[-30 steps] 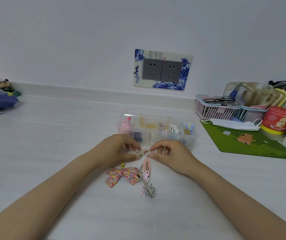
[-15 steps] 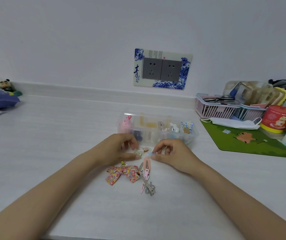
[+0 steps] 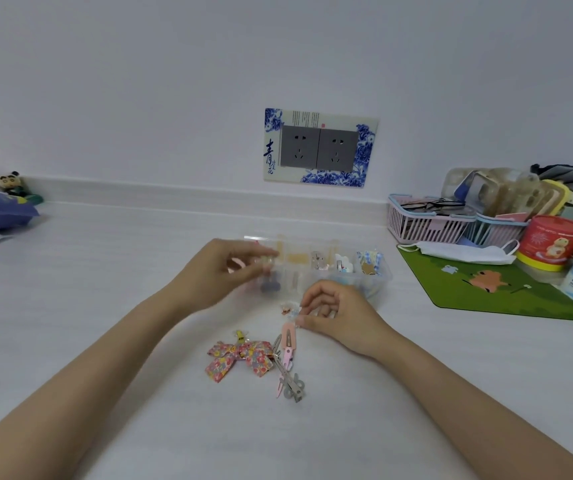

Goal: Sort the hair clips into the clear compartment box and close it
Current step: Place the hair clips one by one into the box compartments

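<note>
Box point(image 3: 383, 277) sits mid-worktop, toward the back edge. Left hand point(image 3: 222, 271) (blurred) seems to pinch a pale clip point(image 3: 265, 262) over its left compartments; best released low, among like ones. Right hand point(image 3: 337, 317) pinches a tiny clip point(image 3: 295, 315) just before the box.

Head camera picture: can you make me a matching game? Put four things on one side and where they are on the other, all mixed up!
Things
1. flowery bow clip
2. white face mask
3. panda toy
4. glasses

Places
A. in the pink basket
B. far left of the picture
C. on the white table, nearest the camera
D. lying across the far edge of the green mat

Pairs: 1-C, 2-D, 3-B, 4-A
</note>
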{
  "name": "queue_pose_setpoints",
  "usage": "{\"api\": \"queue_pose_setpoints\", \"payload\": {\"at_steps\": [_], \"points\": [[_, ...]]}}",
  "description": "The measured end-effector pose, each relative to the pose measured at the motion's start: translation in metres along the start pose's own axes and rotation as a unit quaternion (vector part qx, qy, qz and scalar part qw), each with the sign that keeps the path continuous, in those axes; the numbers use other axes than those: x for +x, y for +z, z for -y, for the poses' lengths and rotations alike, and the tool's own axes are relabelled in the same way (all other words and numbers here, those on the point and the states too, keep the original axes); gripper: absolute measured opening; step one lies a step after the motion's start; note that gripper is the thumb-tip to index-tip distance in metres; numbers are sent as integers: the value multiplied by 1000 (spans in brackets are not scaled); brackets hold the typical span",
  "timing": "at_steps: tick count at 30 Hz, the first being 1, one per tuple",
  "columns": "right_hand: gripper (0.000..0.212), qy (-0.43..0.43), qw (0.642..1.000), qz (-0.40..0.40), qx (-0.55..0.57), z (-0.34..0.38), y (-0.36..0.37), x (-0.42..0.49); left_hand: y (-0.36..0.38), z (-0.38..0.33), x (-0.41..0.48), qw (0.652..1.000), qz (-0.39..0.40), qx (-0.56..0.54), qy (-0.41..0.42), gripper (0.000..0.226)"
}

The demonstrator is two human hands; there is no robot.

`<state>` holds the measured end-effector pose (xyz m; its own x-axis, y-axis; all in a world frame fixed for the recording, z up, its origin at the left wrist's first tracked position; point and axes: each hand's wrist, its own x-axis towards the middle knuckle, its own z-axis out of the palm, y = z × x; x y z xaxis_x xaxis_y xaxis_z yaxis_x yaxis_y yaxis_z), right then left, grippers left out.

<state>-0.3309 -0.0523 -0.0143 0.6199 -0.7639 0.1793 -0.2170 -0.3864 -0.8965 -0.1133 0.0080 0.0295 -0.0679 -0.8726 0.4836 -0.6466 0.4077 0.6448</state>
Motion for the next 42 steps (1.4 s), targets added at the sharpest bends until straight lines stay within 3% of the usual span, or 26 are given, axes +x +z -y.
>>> {"api": "queue_pose_setpoints", "payload": {"at_steps": [4,11,15,21,27,31,35,38,40,42], "points": [[19,10,997,-33,68,3,-2,4,-10,-8,26,998,-59,-25,-27,17],[17,-20,992,-68,109,12,-6,4,8,21,58,987,-44,121,-100,20],[16,-23,994,-67,89,12,-7,1,7,28,44,985,-54,111,-121,34],[16,-95,988,-119,13,39,-19,26,-2,38,-1,984,-24,103,-143,60],[17,-36,993,-93,-66,51,-13,79,4,41,-16,983,-6,73,-168,72],[17,-10,990,-89,-106,43,-5,94,2,36,-16,986,-9,83,-146,66],[9,-83,984,-115,-106,46,-5,73,-3,36,-16,986,-76,90,-115,63],[8,-105,991,-70,-52,53,-3,44,-7,27,-14,990,-123,65,-34,40],[9,-102,993,-36,-51,47,-5,26,-1,18,-14,996,-76,41,3,19],[10,-80,995,-30,-49,34,-10,15,10,14,-16,999,24,37,7,16]]}}
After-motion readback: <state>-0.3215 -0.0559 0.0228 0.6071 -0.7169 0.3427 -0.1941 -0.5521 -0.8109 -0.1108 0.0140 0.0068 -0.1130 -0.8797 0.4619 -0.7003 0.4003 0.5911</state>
